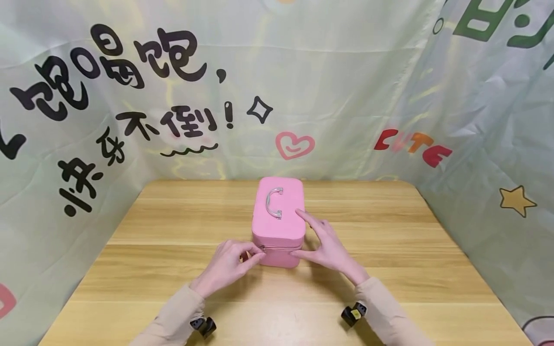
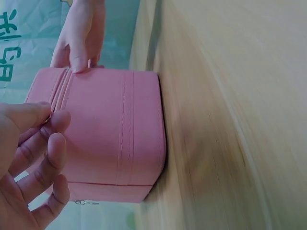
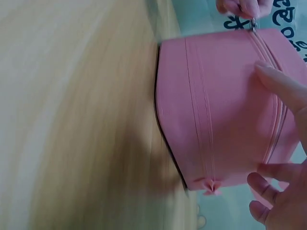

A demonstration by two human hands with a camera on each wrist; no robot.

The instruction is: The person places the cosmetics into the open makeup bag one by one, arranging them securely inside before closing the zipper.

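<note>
A pink zip-up cosmetic case (image 1: 279,226) with a silver handle (image 1: 269,203) on its lid stands on the wooden table. My left hand (image 1: 231,262) is at its front left corner, with thumb and forefinger pinching the zipper pull (image 3: 253,24). The zip (image 3: 277,120) runs across the front face just below the lid. On the case's right side, my right hand (image 1: 326,245) spreads over the corner. Its thumb (image 3: 276,81) lies against the front near the zip, and the forefinger reaches the lid's right edge. The lid is down; the inside is hidden.
The wooden table (image 1: 173,211) extends around the case. Printed cloth (image 1: 346,96) hangs behind it and along both sides. A small pink bow (image 3: 211,186) sits on the case's side. Black cameras (image 1: 203,327) are strapped at both wrists, over beige sleeves.
</note>
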